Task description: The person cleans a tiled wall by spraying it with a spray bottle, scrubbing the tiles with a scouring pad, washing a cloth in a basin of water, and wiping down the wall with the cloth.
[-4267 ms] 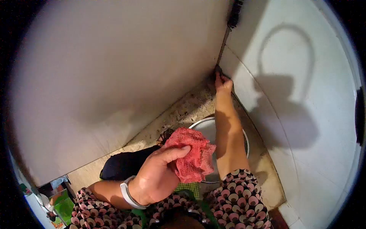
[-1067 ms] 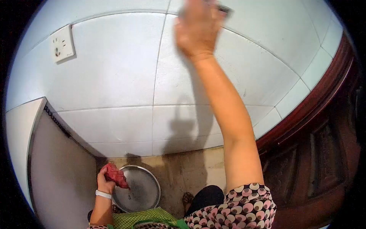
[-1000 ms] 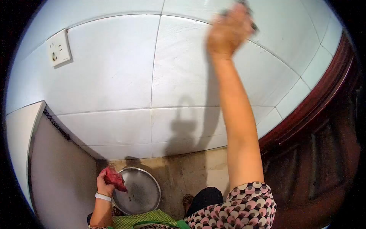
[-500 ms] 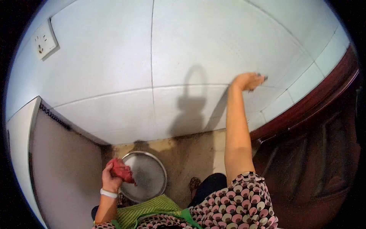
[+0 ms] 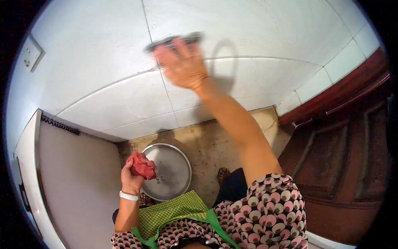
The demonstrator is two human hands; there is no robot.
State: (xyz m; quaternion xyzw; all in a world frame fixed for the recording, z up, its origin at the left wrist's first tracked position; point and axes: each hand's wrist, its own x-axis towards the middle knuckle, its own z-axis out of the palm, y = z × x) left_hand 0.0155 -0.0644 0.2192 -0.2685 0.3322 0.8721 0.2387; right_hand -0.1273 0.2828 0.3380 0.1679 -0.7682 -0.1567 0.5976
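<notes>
My right hand (image 5: 181, 66) is stretched up to the white tiled wall (image 5: 265, 33), pressing a dark grey scouring pad (image 5: 191, 37) against the tiles. Motion blurs both, so the pad's exact make is unclear. Low on the left, my left hand (image 5: 132, 179) is closed round a crumpled, wet-looking red cloth (image 5: 143, 167). That cloth is over the left edge of a round metal basin (image 5: 190, 166) on the floor, which holds greyish, cloudy water.
A wall socket (image 5: 30, 53) is at upper left. A pale cabinet or appliance (image 5: 78, 178) stands along the left side. On the right is a dark brown panelled door (image 5: 331, 157). The stained floor (image 5: 203, 145) lies between, with my foot (image 5: 223, 174) beside the basin.
My right hand has swept left across the wall with the pad, from near the door side. My left hand has shifted slightly up and right in view, still gripping the red cloth.
</notes>
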